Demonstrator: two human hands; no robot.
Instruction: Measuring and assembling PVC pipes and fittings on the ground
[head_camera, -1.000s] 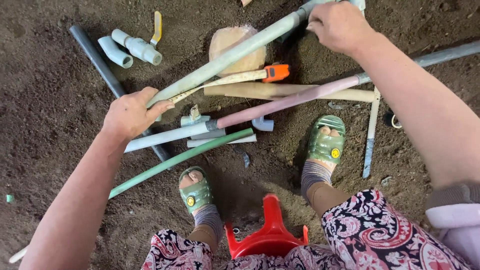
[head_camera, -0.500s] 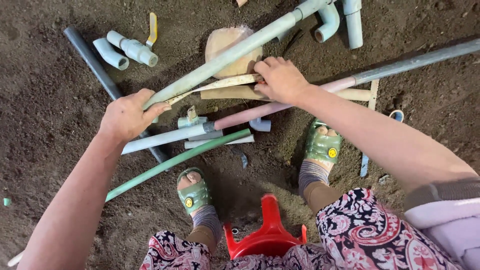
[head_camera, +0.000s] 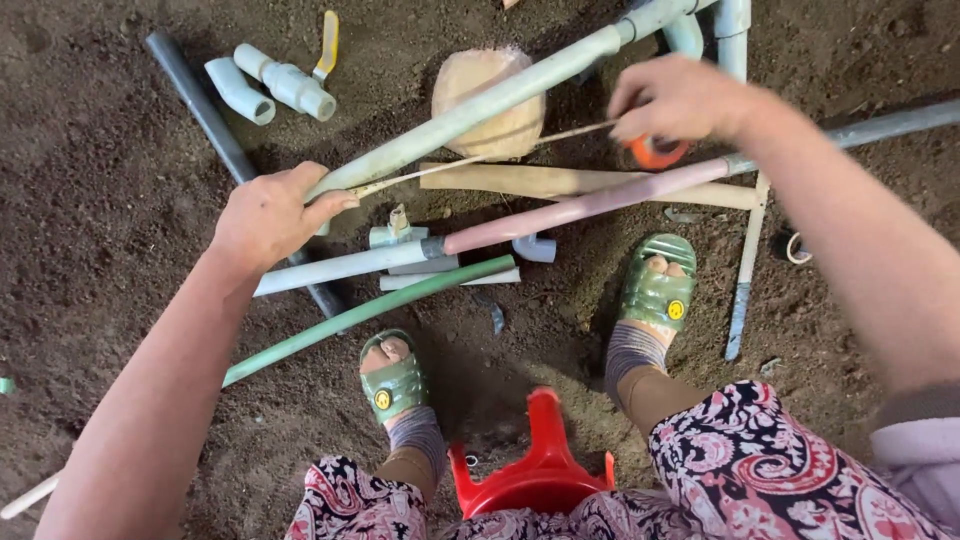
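The left hand (head_camera: 270, 215) is closed around the near end of a long pale-green pipe (head_camera: 480, 105), pinning the tip of a thin tape blade (head_camera: 470, 160) against it, while the right hand (head_camera: 680, 98) is clamped on an orange tape measure (head_camera: 655, 152) drawn out along the same pipe toward its far fitting. To do this measuring well, my judgement is that the blade should run taut and parallel to the pipe rather than sagging across the wooden stick (head_camera: 560, 182) below it, and the left thumb should keep the hook flush with the pipe's cut end (any slip there falsifies the reading). The pipe lies diagonally over a round tan stone-like block (head_camera: 500, 130), so it is propped up off the dirt floor (head_camera: 90, 200) and can rock; holding it steady matters. Room is tight: a pinkish pipe (head_camera: 590, 205) crosses just under the right hand, a grey-white pipe (head_camera: 340, 268) and a green rod (head_camera: 370, 312) lie near the left wrist, and a dark pipe (head_camera: 205, 110) runs behind it. Open ground lies to the left, past the white elbow fittings (head_camera: 270, 85). The feet in green sandals (head_camera: 655, 290) and the red stool (head_camera: 535, 475) bound the near side.
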